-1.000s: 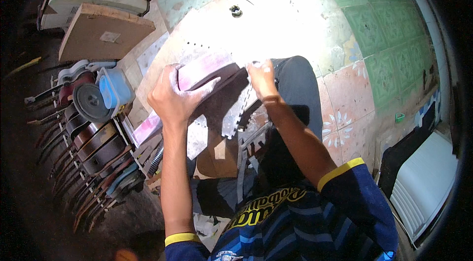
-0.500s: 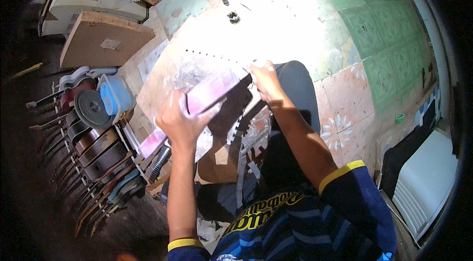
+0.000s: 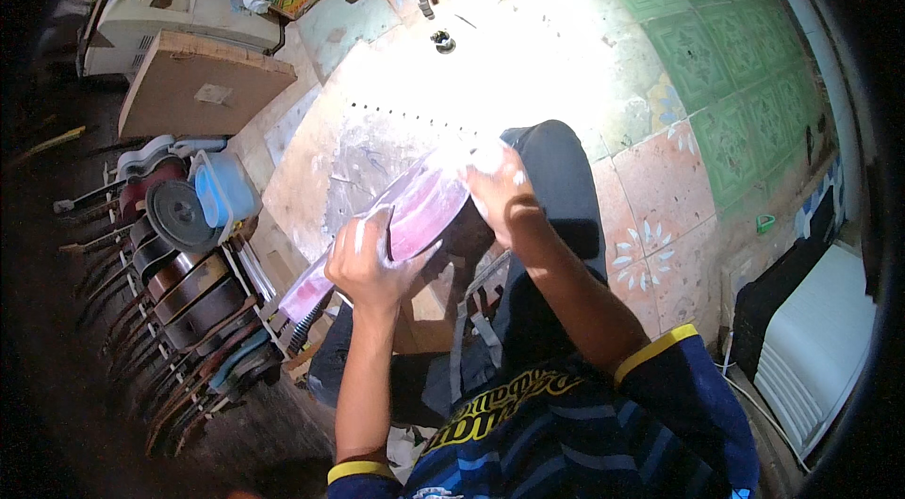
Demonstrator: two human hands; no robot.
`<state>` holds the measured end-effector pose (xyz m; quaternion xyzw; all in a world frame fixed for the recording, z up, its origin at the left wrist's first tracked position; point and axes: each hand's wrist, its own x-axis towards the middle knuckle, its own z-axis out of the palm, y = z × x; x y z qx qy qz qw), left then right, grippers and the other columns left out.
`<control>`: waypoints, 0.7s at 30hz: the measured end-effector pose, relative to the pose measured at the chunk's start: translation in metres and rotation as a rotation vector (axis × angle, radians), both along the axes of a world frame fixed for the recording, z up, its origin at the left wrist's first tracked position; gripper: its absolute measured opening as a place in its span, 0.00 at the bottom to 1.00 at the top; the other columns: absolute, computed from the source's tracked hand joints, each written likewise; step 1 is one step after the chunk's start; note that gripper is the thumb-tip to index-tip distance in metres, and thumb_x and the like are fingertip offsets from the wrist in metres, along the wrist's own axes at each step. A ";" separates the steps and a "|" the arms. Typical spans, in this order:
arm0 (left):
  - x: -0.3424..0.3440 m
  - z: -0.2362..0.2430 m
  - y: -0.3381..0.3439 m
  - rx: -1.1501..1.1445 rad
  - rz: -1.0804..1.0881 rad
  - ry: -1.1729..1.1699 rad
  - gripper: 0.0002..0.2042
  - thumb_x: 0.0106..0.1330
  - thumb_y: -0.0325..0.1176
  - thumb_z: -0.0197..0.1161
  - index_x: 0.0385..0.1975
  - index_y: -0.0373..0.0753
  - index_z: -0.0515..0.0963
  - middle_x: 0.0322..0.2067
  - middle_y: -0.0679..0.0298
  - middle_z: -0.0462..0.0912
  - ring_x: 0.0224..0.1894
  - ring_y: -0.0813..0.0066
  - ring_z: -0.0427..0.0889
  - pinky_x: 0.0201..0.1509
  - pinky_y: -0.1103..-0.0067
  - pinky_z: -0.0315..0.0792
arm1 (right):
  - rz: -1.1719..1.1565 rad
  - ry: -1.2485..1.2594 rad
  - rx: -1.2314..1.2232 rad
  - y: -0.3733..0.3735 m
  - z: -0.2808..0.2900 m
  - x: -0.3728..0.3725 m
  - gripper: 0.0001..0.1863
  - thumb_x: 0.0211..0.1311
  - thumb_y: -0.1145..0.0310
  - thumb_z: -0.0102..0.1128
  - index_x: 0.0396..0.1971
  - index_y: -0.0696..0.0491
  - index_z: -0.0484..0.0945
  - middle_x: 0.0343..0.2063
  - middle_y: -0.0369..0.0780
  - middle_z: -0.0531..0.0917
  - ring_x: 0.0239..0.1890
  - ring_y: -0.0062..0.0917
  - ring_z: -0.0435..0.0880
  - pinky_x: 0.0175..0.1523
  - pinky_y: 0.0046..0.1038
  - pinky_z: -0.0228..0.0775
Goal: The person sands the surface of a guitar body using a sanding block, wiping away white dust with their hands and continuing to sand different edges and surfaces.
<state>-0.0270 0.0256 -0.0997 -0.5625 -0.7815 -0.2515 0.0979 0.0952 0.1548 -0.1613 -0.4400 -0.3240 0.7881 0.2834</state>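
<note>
A pink, dust-coated guitar-like piece is held slantwise above my lap, its curved, wider body up and to the right. A narrower pink neck-like part runs down to the left. My left hand, whitened with dust, is closed around the piece where the wide and narrow parts meet. At the upper right end, my right hand grips the body's edge, its fingertips washed out by glare. I cannot tell whether anything lies under those fingers. Beneath is a dusty board with a row of small dark holes.
On the left stands a rack of several small guitar-like instruments, with a blue plastic tub beside it. A cardboard box lies behind. At the right is a white ribbed panel. A small dark round object sits on the floor ahead.
The pink piece has turned, so more of its curved body shows. My left hand has shifted slightly right, and my right hand has moved down a little along the edge.
</note>
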 end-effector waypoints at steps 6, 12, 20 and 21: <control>0.002 0.002 0.000 -0.015 0.028 -0.013 0.27 0.33 0.46 0.84 0.34 0.37 0.85 0.27 0.58 0.82 0.30 0.57 0.83 0.33 0.67 0.76 | 0.017 0.074 0.049 0.000 -0.001 0.003 0.16 0.66 0.76 0.62 0.53 0.61 0.77 0.43 0.40 0.84 0.45 0.23 0.81 0.53 0.28 0.74; 0.002 0.002 0.000 -0.019 0.019 -0.011 0.29 0.33 0.47 0.85 0.34 0.37 0.84 0.28 0.58 0.83 0.31 0.57 0.84 0.35 0.68 0.77 | -0.113 0.131 0.168 -0.009 0.000 0.002 0.14 0.65 0.76 0.62 0.50 0.61 0.78 0.42 0.41 0.85 0.44 0.24 0.82 0.52 0.28 0.74; 0.008 0.003 -0.003 -0.043 0.035 -0.022 0.30 0.33 0.47 0.87 0.35 0.36 0.84 0.29 0.57 0.85 0.32 0.57 0.85 0.37 0.68 0.79 | 0.030 -0.091 0.036 -0.001 0.009 0.002 0.18 0.68 0.77 0.60 0.57 0.62 0.73 0.48 0.41 0.83 0.50 0.23 0.81 0.59 0.26 0.73; 0.006 0.002 -0.002 -0.037 0.032 -0.015 0.30 0.33 0.48 0.87 0.34 0.36 0.84 0.29 0.57 0.85 0.32 0.57 0.85 0.37 0.68 0.78 | 0.048 -0.164 -0.052 0.008 0.017 -0.001 0.21 0.69 0.79 0.59 0.61 0.62 0.71 0.51 0.42 0.81 0.53 0.24 0.79 0.62 0.26 0.71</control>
